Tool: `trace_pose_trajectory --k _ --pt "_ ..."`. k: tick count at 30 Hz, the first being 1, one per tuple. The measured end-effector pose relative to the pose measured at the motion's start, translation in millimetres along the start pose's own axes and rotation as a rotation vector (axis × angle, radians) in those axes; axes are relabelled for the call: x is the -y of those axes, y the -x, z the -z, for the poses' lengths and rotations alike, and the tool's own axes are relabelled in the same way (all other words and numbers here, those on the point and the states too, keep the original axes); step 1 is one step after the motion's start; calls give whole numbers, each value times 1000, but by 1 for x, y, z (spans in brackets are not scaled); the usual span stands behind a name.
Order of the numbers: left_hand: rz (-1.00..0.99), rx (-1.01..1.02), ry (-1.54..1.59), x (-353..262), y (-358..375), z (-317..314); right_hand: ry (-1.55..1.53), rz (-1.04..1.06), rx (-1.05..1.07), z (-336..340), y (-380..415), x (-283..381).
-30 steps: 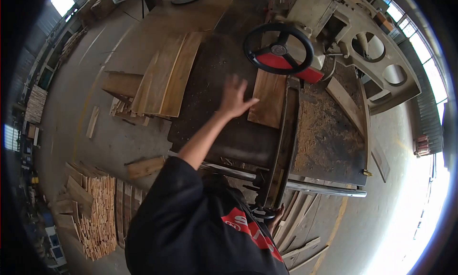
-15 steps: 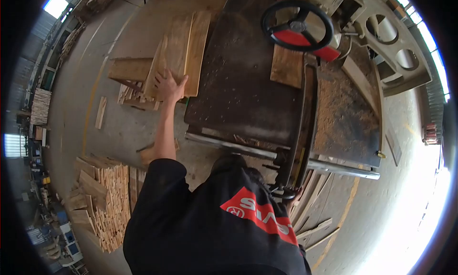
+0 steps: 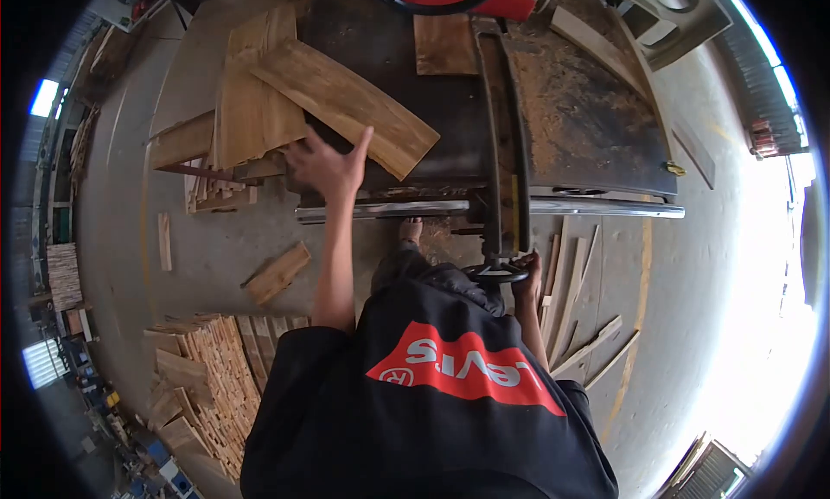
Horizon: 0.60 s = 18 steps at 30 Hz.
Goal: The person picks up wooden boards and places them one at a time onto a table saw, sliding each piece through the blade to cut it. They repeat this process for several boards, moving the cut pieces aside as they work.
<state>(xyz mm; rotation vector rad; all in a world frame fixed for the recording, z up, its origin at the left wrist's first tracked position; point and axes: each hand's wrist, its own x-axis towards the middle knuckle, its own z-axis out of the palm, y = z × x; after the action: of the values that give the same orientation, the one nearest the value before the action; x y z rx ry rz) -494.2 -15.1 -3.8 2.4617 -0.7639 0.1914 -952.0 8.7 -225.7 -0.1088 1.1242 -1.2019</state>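
My left hand [image 3: 327,166] has its fingers spread, close to the near edge of a plank [image 3: 350,105]. That plank lies at a slant, its right end over the dark machine table [image 3: 380,45] and its left end over other boards [image 3: 251,101]. Low on the right, my right hand [image 3: 529,274] is closed on the rim of a small black handwheel [image 3: 494,273]. The handwheel sits at the near end of a long metal fence [image 3: 506,144] across the table. Most of the right hand's fingers are hidden.
A metal rail [image 3: 605,207] runs along the table's near edge. Sawdust [image 3: 562,110] covers the table right of the fence, and a short board [image 3: 445,45] lies left of it. Stacked wood strips [image 3: 212,378] stand on the floor at left. Loose strips [image 3: 588,343] lie at right.
The top plank has turned and shifted right, from lying along the other boards to a slant over the table. My left hand has come off the boards. The view has shifted; my right hand stays at the handwheel.
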Motion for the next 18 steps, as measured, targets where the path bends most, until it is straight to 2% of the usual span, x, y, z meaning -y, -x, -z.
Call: trace_pose_trajectory --k 2,3,6,7,8,10,11,14,16,18 --pt "66 64 29 -34 2 -56 -42 -43 50 9 -10 -1" --pt "99 96 40 -46 7 -76 5 0 65 12 -13 -3" --pt "66 235 -210 -88 29 -90 42 -55 25 11 -15 3" --pt "13 199 -161 -86 33 -93 150 51 85 12 -10 1" --pt "-24 184 -152 -81 36 -97 214 43 58 11 -8 2" --pt "-95 151 -145 -69 41 -100 320 162 122 21 -13 -2" --pt "-114 159 -135 -63 50 -98 489 280 177 24 -12 -2" --pt "-213 180 -114 -38 87 -77 319 177 223 21 -11 -2" --pt "-315 244 -121 -14 124 -60 366 143 203 17 -7 3" --pt "-424 358 -137 -13 156 -16 365 143 208 12 -5 4"
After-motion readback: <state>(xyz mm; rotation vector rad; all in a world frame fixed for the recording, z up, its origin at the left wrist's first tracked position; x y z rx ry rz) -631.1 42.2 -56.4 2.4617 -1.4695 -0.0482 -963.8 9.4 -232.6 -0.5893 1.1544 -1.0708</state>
